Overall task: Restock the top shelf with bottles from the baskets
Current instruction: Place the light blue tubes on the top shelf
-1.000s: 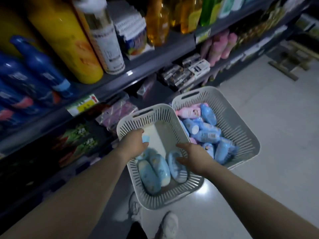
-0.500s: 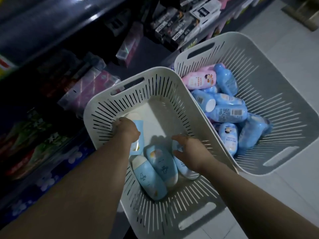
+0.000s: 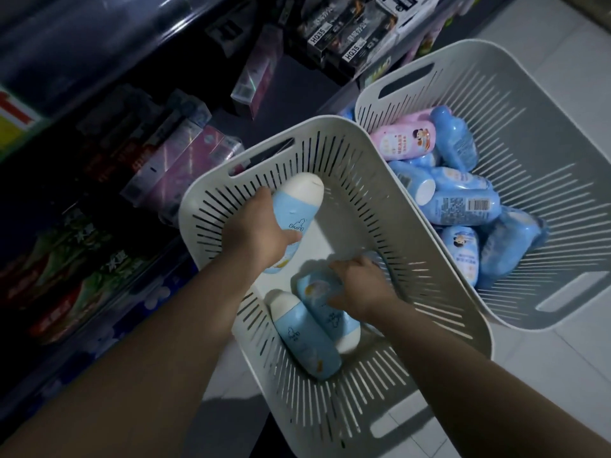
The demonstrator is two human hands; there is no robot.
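Observation:
Two white slotted baskets stand on the floor. Over the near basket (image 3: 429, 292) my left hand (image 3: 261, 233) grips a blue bottle with a white cap (image 3: 297, 206), lifted above the basket's bottom. My right hand (image 3: 360, 285) reaches down and closes around another blue bottle (image 3: 317, 289) lying in the basket. Beside that one lies a third blue bottle (image 3: 304, 338) with its white cap pointing away from me. The far basket (image 3: 545, 153) holds several blue bottles (image 3: 463, 200) and a pink bottle (image 3: 403, 140). The top shelf is out of view.
Dark lower shelves (image 3: 99, 77) run along the left, stocked with pink and purple boxes (image 3: 178, 163), black boxes (image 3: 344, 38) and green packets (image 3: 72, 252). Pale tiled floor (image 3: 578, 365) lies to the right of the baskets.
My head has tipped down and closer to the baskets. My left hand has lifted a blue bottle out from the basket's bottom. My right hand has settled onto another bottle.

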